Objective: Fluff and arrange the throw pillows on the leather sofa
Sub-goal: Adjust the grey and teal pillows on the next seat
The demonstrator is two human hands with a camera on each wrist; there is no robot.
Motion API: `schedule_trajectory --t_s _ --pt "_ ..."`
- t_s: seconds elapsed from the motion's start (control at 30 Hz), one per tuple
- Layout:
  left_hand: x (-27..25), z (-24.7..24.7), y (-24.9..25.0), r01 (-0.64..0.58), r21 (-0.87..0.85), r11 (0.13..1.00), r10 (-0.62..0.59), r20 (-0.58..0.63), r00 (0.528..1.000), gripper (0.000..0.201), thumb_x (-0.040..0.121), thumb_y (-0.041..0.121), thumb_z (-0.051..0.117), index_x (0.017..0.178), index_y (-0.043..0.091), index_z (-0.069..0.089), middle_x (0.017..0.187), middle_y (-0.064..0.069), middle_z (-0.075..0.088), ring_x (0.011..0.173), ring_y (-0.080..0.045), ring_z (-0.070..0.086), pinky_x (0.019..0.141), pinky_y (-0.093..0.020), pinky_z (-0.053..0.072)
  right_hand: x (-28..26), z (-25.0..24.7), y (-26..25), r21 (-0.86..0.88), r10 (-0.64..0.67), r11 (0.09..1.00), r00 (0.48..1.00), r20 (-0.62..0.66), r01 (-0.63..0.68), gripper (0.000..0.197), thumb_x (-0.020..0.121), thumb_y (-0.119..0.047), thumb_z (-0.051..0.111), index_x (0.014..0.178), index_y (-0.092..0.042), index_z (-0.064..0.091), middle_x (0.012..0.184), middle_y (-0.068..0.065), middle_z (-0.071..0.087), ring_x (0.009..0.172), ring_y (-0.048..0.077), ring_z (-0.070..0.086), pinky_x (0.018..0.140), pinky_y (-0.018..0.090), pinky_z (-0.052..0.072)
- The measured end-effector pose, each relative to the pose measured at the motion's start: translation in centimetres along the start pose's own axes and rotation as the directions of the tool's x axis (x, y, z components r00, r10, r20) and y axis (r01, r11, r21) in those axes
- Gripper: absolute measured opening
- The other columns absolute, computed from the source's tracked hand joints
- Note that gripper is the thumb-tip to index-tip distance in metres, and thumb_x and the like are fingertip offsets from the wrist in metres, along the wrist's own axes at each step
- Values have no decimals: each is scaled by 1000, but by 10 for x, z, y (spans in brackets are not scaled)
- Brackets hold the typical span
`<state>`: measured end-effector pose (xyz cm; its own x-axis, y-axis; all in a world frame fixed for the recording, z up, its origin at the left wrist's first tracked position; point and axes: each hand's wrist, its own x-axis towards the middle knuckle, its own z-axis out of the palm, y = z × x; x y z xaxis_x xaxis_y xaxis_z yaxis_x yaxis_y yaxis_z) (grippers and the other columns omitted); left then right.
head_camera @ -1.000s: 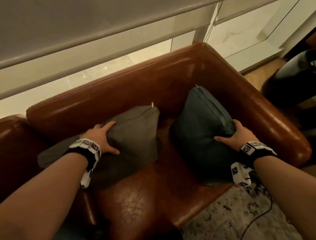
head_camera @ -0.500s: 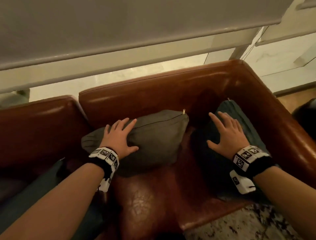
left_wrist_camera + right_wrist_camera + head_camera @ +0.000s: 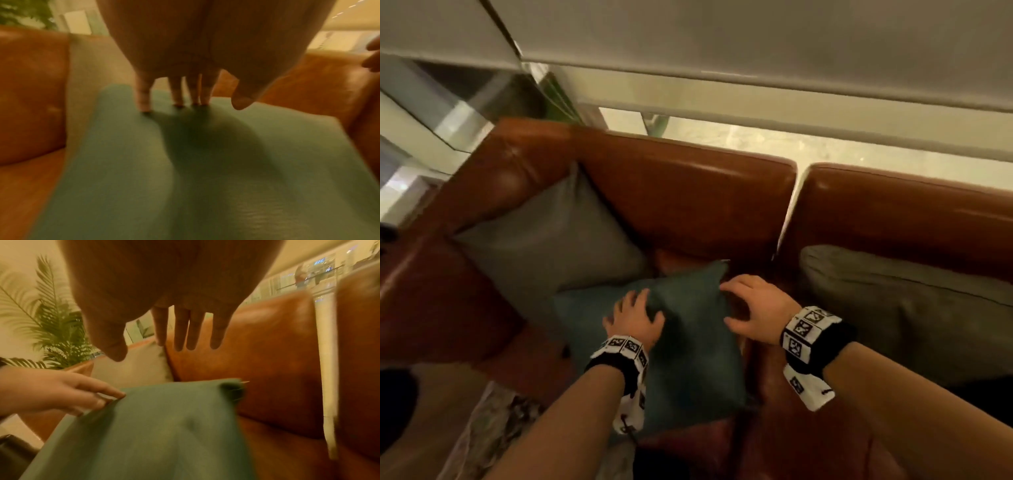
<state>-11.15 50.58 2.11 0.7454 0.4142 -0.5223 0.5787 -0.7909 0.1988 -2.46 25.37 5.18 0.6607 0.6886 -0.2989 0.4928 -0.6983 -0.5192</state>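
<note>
Brown leather sofa (image 3: 688, 192), seen from above at its corner end; back cushions split by a pale gap to the right of centre. Armrest on the left of the head view. Surface glossy, creased on the seat.

Olive-grey pillow (image 3: 907, 301) lying against the right-hand back cushion, long and slumped, a seam line along its top face.

Grey pillow (image 3: 544, 240) propped in the sofa corner, upright on one point, leaning into armrest and back.

Teal pillow (image 3: 688, 342) on the seat in front of the grey one, overlapping its lower edge; it lies tilted, far corner pointing toward the sofa back. Well apart from the olive-grey pillow.

Left hand (image 3: 635, 320) on the upper left part of the teal pillow. Fingers (image 3: 145, 97) extended and slightly spread, tips pressing down into the fabric near its far edge; thumb out to the side. Nothing is pinched.

Right hand (image 3: 755, 310) at the teal pillow's far right corner, just beside or over it. In the right wrist view the fingers (image 3: 180, 331) are straight and spread, hanging above the pillow with the sofa back behind them; contact with the fabric cannot be told. Not gripping.

Marker bands on both wrists. Palm plant (image 3: 51, 321) behind the sofa end. Patterned rug (image 3: 493, 435) at lower left. Wrist views blurred.
</note>
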Motion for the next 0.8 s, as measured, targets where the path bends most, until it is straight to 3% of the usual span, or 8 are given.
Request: schedule_trajectory --t_s 0.07,0.13,0.23,0.33,0.47,0.53,0.63,0.8 --pt "17 3 -54 -34 -46 998 36 56 998 60 95 42 49 150 30 29 160 8 24 144 -23 28 116 -54 25 56 26 -31 -30 -13 999 997 70 15 74 83 -59 60 147 -31 34 149 -4 37 139 16 32 114 40 31" --pt "32 -5 -94 -210 -120 970 215 29 976 48 96 30 50 144 29 44 151 8 42 137 -19 41 115 -42 31 113 53 -61 -35 -10 999 991 136 15 88 76 -68 62 149 -32 28 152 -3 32 142 20 28 116 44 27" --pt "60 -40 -137 -378 -196 905 390 21 921 37 95 19 51 129 24 61 132 4 61 123 -15 55 108 -26 39 185 89 -89 -201 147 977 919 365 -76 124 58 -83 65 154 -35 3 163 1 9 150 27 6 120 51 9" --pt "112 -90 -187 -410 -99 907 404 -78 911 39 91 25 54 130 27 60 134 4 58 122 -18 54 106 -34 42 222 103 -101 -359 310 923 816 487 -137 146 34 -95 59 153 -39 -3 162 1 14 148 29 16 118 55 9" --pt "185 -167 -232 -248 3 969 238 -292 926 56 88 43 60 141 32 45 146 0 39 132 -29 40 109 -46 36 220 95 -110 -388 336 908 824 457 -155 148 20 -96 48 152 -38 14 157 -6 28 144 24 27 118 51 16" --pt "215 -198 -243 -110 19 994 109 -355 928 80 80 60 62 148 34 30 155 -2 24 142 -32 25 114 -51 22 210 89 -117 -397 360 900 818 448 -178 147 21 -96 46 152 -34 18 156 -4 28 143 23 27 118 47 17" --pt "243 -224 -248 92 -7 996 -92 -172 981 118 62 84 61 154 35 5 162 -5 14 149 -34 11 119 -57 3 187 80 -118 -380 439 882 781 445 -279 137 34 -93 58 151 -31 24 155 -4 31 142 22 28 118 42 20" --pt "236 -219 -241 18 110 994 -11 -63 998 116 54 95 50 150 41 15 153 -5 34 140 -37 29 112 -65 20 163 48 -117 -431 473 844 820 321 -318 78 71 -71 65 138 -33 49 146 -8 42 136 16 34 115 37 20"
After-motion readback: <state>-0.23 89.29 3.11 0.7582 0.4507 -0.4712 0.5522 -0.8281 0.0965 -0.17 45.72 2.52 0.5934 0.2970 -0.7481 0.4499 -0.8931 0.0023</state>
